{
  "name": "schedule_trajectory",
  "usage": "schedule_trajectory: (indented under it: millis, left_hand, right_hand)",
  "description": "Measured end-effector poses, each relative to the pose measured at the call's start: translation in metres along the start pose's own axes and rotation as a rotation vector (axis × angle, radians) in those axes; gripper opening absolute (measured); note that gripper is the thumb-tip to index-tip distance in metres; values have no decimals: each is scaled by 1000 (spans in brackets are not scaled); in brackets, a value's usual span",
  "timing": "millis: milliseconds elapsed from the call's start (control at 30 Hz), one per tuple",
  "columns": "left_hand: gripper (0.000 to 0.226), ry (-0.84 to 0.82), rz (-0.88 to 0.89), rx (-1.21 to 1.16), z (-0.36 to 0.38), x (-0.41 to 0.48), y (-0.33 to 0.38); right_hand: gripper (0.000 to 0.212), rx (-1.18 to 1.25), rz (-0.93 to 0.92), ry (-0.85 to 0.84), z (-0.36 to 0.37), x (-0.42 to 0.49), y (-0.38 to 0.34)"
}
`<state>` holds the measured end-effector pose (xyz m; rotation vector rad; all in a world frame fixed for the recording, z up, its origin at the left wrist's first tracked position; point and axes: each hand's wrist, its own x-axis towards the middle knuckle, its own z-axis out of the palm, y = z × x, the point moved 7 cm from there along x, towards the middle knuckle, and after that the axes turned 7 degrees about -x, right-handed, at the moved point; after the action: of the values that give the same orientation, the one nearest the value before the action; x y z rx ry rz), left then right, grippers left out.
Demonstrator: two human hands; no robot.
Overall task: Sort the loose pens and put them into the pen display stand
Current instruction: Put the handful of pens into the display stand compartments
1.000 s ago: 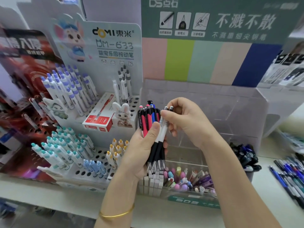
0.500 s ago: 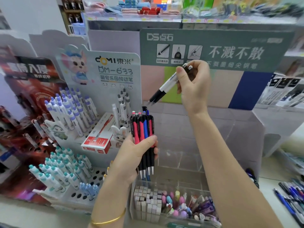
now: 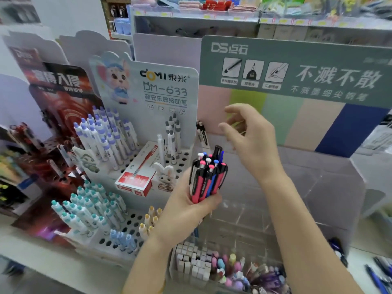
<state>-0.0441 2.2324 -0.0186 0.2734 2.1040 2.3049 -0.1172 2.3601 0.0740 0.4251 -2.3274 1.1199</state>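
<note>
Because they are slim, stiff plastic clickers, the pens [image 3: 209, 177] should weigh next to nothing. Their smooth barrels will likely slide against one another, so a single one is best pinched by its upper barrel, just under the clip, where it stands clear of the fist. This bundle of pink and blue barrels sits in the left hand [image 3: 184, 211], whose grip is clenched round the lower halves, and the tips are hidden. Their long axes run near upright, push-buttons up, tops leaning slightly right.

Just above and behind them the right hand [image 3: 254, 143] hovers with its grip released, fingers loosely curved and holding nothing. Both hands are in front of the grey pen display stand [image 3: 318, 187], where white-and-black pens [image 3: 203, 132] stand at the back left corner.

To the left is a white pegged rack [image 3: 135, 221] of capped pens, and nearest the camera a clear box [image 3: 191, 266] of erasers. More loose pens [image 3: 376, 277] lie on the tabletop at far right.
</note>
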Motion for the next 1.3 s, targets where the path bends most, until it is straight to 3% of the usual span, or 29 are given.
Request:
schedule_trajectory:
  millis: [100,167,300,400,500,600,667,867,967,1067,1200,1300]
  left_hand:
    - [40,59,153,247,2,2,11]
    - [39,163,209,469,2,2,13]
    - [48,353,275,771,6,-3,27]
    - [54,363,259,942,11,2,29]
    - [62,370,280,1059,14,5,29]
    - [68,396,296,1093,15,5,30]
    - [69,404,306,1090,16,5,30]
    - [48,369,265,992,20,10,31]
    - [43,352,173,917,16,10,30]
    - [44,328,189,840,17,9,30]
    - [41,317,213,862,24,15,33]
    - [41,313,218,897,25,17,33]
  right_hand:
    - [5,361,96,-125,-16,-15,-8]
    - [12,417,128,-203,-19,-24,-8]
    - [15,286,118,-196,-26,-34,-4]
    - [23,175,117,-241,-24,-39,-5]
    - [14,51,102,-208,-20,-40,-9]
    - [9,10,119,-196,-15,-39,-11]
    - [12,109,184,-208,-14,-37,-8]
    - [14,287,265,-225,-15,-27,3]
    - [15,358,296,-118,-30,-16,10]
    - [16,392,289,-28,-47,-6,9]
    - [22,596,435,-117,-27,-9,14]
    - [33,451,413,-175,-15,-19,17]
